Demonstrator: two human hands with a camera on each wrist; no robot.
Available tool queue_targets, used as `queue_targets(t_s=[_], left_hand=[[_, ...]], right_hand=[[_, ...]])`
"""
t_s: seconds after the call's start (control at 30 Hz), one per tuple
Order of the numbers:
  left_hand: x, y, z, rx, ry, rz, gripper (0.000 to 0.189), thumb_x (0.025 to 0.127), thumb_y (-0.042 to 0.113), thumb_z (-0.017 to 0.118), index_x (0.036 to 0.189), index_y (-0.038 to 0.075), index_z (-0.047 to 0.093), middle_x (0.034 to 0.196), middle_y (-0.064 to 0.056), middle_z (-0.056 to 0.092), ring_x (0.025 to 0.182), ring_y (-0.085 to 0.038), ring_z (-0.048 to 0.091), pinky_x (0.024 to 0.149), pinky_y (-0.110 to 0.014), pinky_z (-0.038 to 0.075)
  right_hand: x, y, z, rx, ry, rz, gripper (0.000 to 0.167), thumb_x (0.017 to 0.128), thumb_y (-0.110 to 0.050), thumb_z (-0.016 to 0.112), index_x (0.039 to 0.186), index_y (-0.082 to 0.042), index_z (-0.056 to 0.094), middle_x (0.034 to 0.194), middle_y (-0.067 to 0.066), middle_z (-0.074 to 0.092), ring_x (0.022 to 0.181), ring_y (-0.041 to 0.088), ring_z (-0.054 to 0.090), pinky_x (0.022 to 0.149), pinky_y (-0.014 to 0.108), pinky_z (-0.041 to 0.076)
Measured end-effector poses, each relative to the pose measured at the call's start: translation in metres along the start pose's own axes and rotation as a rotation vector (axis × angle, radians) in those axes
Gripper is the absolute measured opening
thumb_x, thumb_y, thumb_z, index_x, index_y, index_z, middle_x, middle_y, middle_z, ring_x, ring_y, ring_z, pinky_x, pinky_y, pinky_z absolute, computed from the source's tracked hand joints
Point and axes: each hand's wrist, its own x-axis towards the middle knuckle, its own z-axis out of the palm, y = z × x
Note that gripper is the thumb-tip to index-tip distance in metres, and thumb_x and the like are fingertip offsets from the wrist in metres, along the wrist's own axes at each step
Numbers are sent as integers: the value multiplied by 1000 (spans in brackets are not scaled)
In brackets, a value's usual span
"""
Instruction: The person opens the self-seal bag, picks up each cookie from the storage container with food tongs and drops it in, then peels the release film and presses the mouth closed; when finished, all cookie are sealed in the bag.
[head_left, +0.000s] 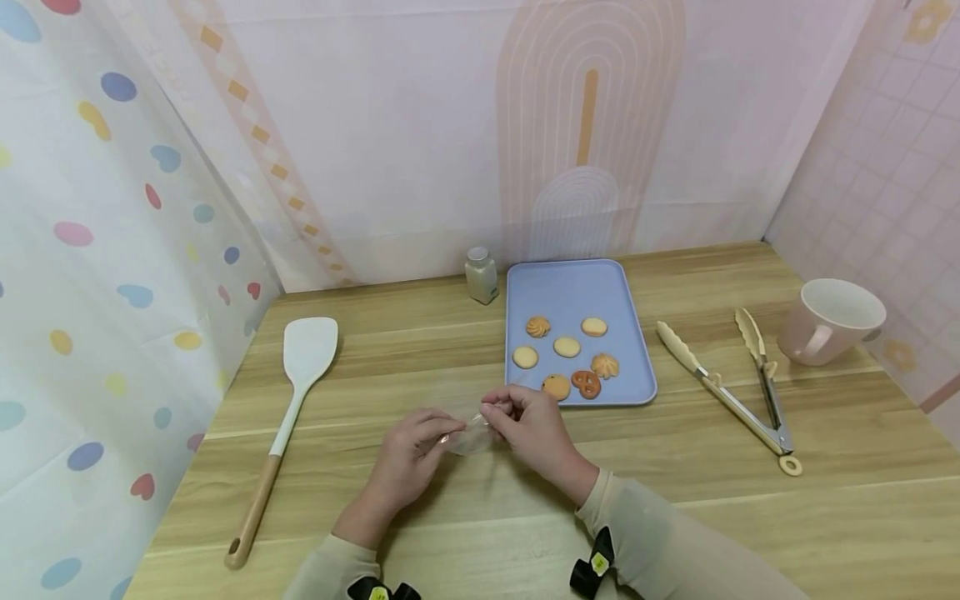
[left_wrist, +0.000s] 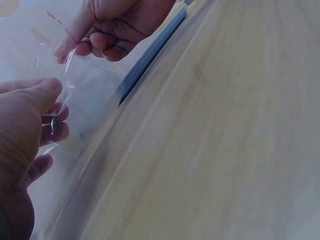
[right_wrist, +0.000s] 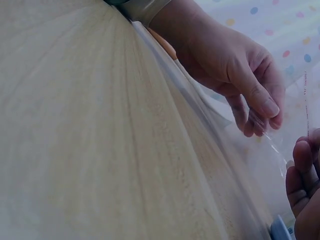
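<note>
A clear plastic bag (head_left: 468, 440) is stretched between both hands above the wooden table. My left hand (head_left: 408, 458) pinches one side of it between thumb and fingers. The opposite side is pinched by my right hand (head_left: 536, 433), close to the front edge of a blue tray (head_left: 570, 292). Small red print runs along an edge of the bag (left_wrist: 90, 87) in the left wrist view. From the right wrist, the see-through film (right_wrist: 255, 160) hangs between the two sets of fingertips. Several cookies (head_left: 567, 347) and a pretzel (head_left: 586, 384) lie on the tray.
A white turner (head_left: 309, 350) with a wooden handle lies at the left. Spread tongs (head_left: 738, 408) rest right of the tray, beside a pink mug (head_left: 832, 321). Behind, near the wall cloth, stands a small glass jar (head_left: 481, 277).
</note>
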Motion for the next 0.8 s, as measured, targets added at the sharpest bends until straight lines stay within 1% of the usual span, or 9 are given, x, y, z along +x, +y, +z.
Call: queue_targets(t_s=[0.17,0.23,0.33,0.4,0.47,0.57,0.63,0.7,0.8], left_hand=[[0,1,0,9,42,18,21,76,-9,74,90,7,74,92,-3,70,86,-19,66,78,-23,52],[0,1,0,9,53,20,20,75,-8,75,88,7,74,90,-3,70,85,-19,66,78,-22,52],[1,0,1,-4,69,17,19,75,-8,75,86,9,73,88,-2,70,83,-18,66,77,-20,51],[1,0,1,-25,82,7,20,75,-8,75,85,9,72,87,-2,70,82,-17,66,76,-19,51],[1,0,2,-47,97,-21,21,76,-8,75,84,10,70,85,-3,70,81,-16,66,75,-18,51],[1,0,2,-94,115,-95,17,78,-6,74,85,9,69,84,-4,71,79,-15,67,74,-17,51],[1,1,3,-115,121,-152,14,81,-4,72,86,9,71,84,-3,71,79,-14,67,73,-17,52],[1,4,2,-140,116,-201,11,85,-3,69,88,7,72,85,-4,72,78,-15,68,72,-20,54],[6,16,-2,-134,96,-239,10,87,-5,64,88,2,72,85,-5,72,78,-15,68,72,-24,54]], right_hand=[[0,-1,1,23,7,32,11,90,-10,68,95,0,70,65,2,63,55,17,57,48,20,44],[-1,-2,1,27,16,30,11,90,-9,68,96,0,70,69,3,64,57,18,57,49,19,43],[-1,-2,0,15,46,7,11,89,-9,68,98,-2,67,78,3,64,65,17,57,55,21,46],[-1,-2,0,-8,69,-25,10,89,-9,68,98,-5,65,86,3,65,75,15,57,63,26,49],[-1,-3,-2,-41,80,-58,8,90,-10,68,94,-10,61,94,1,65,86,14,58,74,34,51],[-1,-3,-3,-121,62,-116,8,90,-14,68,91,-14,60,104,-3,66,101,12,57,87,42,48],[-1,-4,-3,-177,27,-153,7,90,-15,69,93,-15,63,105,-6,66,105,12,55,90,43,46],[-2,-4,-3,-216,-10,-181,10,88,-15,71,97,-14,67,103,-8,66,104,11,55,89,40,45],[-3,-3,-3,-254,-58,-210,12,86,-15,73,97,-13,70,96,-10,66,98,10,55,84,34,46]])
